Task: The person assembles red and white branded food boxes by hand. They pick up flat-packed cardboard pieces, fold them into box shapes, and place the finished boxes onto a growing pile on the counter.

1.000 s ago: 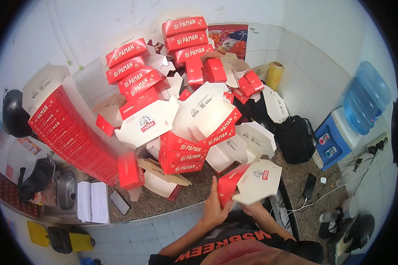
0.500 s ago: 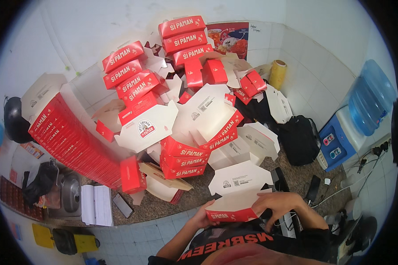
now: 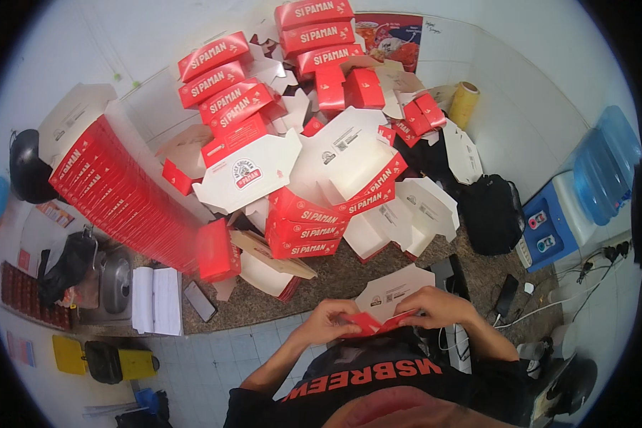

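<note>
Close in front of my chest is a red and white cardboard food box, its pale lid panel standing up on the far side. My left hand pinches a red flap at the box's left side. At the right side, my right hand has its fingers closed on another red part of the same box. Between the hands the red panels look folded and tilted inward; the box's underside is hidden. Beyond it on the counter are several stacked, folded boxes with their lids open.
A tall leaning stack of nested red boxes stands at left. Nearby lie a notebook and a phone. A black bag and a water dispenser are at right. White cables trail over the counter's right end.
My left hand has come up from the box's lower left corner to its red flap. The box's red front has tilted and folded inward. The whole view has shifted slightly downward.
</note>
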The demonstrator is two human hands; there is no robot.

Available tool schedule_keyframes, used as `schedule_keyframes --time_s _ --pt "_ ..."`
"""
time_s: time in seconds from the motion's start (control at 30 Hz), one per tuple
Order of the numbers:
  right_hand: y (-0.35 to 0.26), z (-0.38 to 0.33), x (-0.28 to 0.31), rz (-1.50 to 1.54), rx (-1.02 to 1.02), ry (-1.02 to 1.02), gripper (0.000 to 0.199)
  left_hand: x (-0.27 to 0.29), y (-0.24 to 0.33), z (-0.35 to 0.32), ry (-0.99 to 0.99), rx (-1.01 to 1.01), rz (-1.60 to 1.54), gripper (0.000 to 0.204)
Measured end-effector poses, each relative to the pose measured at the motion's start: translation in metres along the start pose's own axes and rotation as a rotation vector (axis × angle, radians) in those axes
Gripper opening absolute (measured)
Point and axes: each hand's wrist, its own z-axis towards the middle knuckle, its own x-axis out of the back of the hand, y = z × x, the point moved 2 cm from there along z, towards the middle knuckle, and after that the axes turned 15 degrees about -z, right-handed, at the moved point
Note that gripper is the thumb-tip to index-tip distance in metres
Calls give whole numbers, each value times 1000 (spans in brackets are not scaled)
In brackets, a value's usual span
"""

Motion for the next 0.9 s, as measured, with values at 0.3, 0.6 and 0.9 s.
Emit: schedule_keyframes --time_s 0.3,0.6,0.9 --pt "-1 34 3 -157 83 -19 17 -4 33 -9 139 5 -24 23" --pt "-19 84 -10 -524 269 -110 18 2 22 -1 -34 662 -189 42" --pt "27 40 -21 -648 273 620 21 19 -21 -37 172 624 -343 33"
